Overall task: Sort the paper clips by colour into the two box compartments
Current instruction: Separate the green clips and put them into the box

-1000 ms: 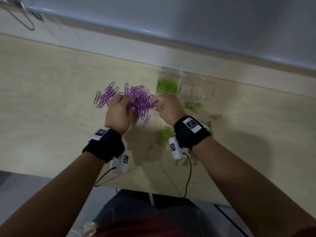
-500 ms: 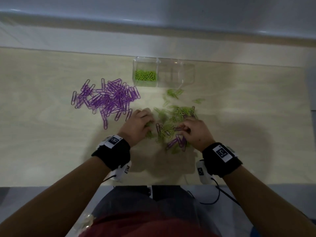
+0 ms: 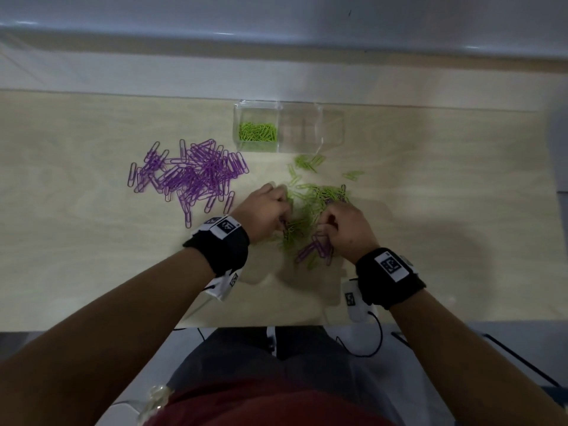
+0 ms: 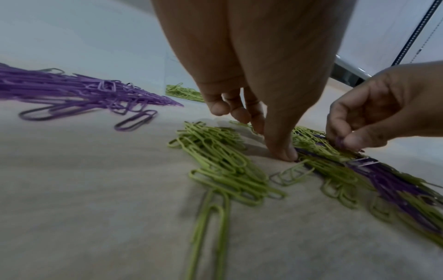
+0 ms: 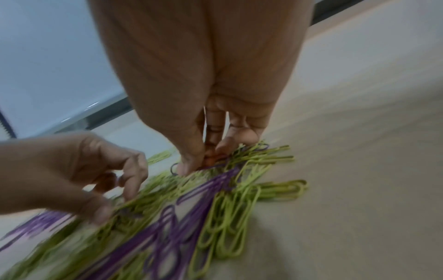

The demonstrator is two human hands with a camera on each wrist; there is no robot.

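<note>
A mixed heap of green and purple paper clips [image 3: 310,216] lies between my hands. My left hand [image 3: 284,222] has its fingers curled at the heap's left edge. Its thumb [image 4: 282,151] presses down beside a purple clip, and a purple bit shows between its fingers [image 5: 118,179]. My right hand [image 3: 324,224] pinches a purple clip [image 4: 339,142] between thumb and forefinger. The sorted purple pile [image 3: 190,173] lies to the left. The clear two-compartment box [image 3: 330,118] stands behind, with green clips [image 3: 257,132] in its left compartment and none in the right.
A few stray green clips [image 3: 309,162] lie between the box and the heap. The table's near edge [image 3: 276,326] runs just behind my wrists, and a pale wall ledge [image 3: 276,72] borders the far side.
Both hands came back from the purple pile to the mixed heap a second ago. Since half a second ago they stay there, fingers working in the clips.
</note>
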